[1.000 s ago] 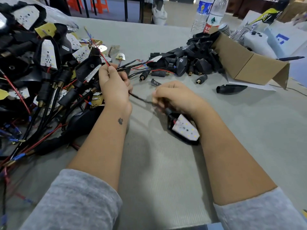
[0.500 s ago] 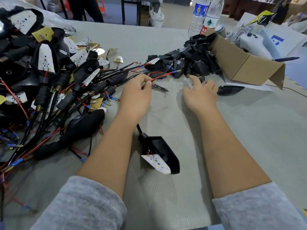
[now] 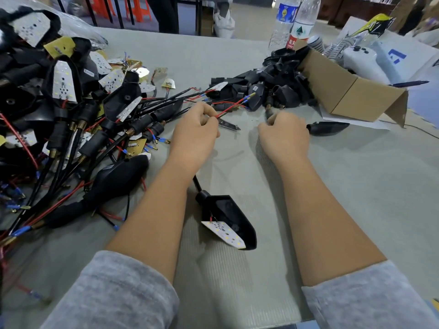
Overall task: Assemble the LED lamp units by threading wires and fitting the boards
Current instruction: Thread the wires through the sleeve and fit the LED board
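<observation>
While many wired lamps [image 3: 71,119] lie piled, the left hand [image 3: 193,129] pinches a red wire [image 3: 231,108]; the right hand [image 3: 283,134] grips a black part [image 3: 269,113], starting another.

Two bare forearms, grey fleecy sleeves [image 3: 123,293] pushed up

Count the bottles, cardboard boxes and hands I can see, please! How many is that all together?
Bottles: 2, the blue-label bottle and the green-label bottle.
Cardboard boxes: 1, the cardboard box.
Hands: 2, the left hand and the right hand.
Total: 5.
</observation>
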